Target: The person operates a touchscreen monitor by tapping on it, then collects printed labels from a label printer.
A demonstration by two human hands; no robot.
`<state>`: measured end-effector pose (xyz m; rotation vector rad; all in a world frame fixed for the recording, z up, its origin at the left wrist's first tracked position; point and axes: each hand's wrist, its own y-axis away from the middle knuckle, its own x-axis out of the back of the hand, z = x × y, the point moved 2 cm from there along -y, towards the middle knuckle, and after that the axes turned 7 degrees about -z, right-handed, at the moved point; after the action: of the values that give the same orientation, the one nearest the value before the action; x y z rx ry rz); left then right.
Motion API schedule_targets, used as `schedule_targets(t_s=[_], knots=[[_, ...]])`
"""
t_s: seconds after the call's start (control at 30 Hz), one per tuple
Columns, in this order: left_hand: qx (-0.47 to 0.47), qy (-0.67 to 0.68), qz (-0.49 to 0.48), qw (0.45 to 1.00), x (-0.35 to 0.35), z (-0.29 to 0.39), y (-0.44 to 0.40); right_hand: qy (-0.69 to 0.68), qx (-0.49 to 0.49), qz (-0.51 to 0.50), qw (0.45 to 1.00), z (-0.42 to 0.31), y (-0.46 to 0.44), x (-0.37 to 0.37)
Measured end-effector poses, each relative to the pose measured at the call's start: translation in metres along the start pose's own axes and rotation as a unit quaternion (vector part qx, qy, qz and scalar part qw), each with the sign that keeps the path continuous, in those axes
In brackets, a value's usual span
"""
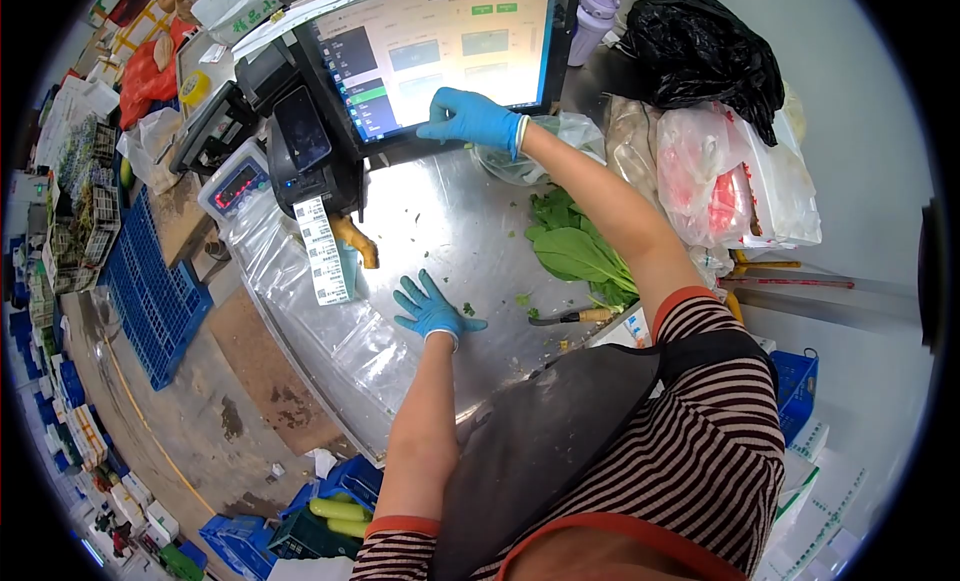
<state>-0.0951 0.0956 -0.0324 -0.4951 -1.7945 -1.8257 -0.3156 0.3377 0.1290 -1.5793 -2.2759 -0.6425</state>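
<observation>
My left hand (433,312), in a blue glove, lies flat on the metal table (420,206) with its fingers spread and nothing in it. In a matching glove, my right hand (472,121) is at the lower part of a lit monitor (440,56), fingers partly bent and apart, holding nothing; whether a fingertip touches the glass I cannot tell. Leafy greens (580,246) lie below my right forearm. A knife (575,317) with a light handle rests nearer my apron. Left of the monitor, a label printer (310,151) has a strip of printed labels (322,253) hanging from it.
A scale with a red display (238,188) and clear plastic sheeting (300,291) sit along the left edge. Plastic bags (705,166), a black bag (710,51) and a purple cup (594,23) stand at the right. Crates with long green vegetables (340,511) are below left.
</observation>
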Motion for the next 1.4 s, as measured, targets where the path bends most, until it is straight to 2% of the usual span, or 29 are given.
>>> schedule_targets(t_s=[0.17, 0.3, 0.4, 0.57, 0.73, 1.0, 1.13, 1.3, 1.4], knots=[[-0.002, -0.003, 0.001, 1.0, -0.002, 0.0, -0.001, 0.013, 0.032, 0.033, 0.999, 0.011, -0.014, 0.008], [-0.002, -0.005, 0.002, 1.0, 0.0, 0.001, 0.001, 0.011, 0.004, 0.032, 0.999, 0.006, -0.017, 0.014], [-0.003, -0.004, -0.005, 1.0, 0.004, 0.002, 0.004, 0.06, 0.027, 0.056, 0.996, 0.012, -0.026, 0.02], [-0.012, -0.002, -0.011, 1.0, 0.005, 0.001, 0.005, 0.047, 0.05, 0.089, 0.994, 0.008, -0.042, 0.042], [-0.01, -0.001, -0.012, 1.0, 0.008, 0.001, 0.005, 0.068, 0.025, 0.075, 0.995, 0.006, -0.049, 0.048], [-0.02, 0.004, -0.012, 1.0, 0.005, -0.001, 0.003, 0.024, 0.071, 0.036, 0.997, -0.018, -0.054, 0.018], [-0.016, 0.002, -0.008, 1.0, 0.005, 0.0, 0.004, 0.075, 0.067, 0.043, 0.994, -0.021, -0.081, 0.025], [-0.008, -0.001, -0.004, 1.0, 0.008, 0.001, 0.009, 0.048, 0.098, 0.044, 0.993, -0.014, -0.055, 0.006], [-0.014, 0.007, 0.002, 1.0, 0.005, 0.0, 0.007, -0.018, -0.003, -0.003, 1.0, -0.001, -0.012, -0.01]])
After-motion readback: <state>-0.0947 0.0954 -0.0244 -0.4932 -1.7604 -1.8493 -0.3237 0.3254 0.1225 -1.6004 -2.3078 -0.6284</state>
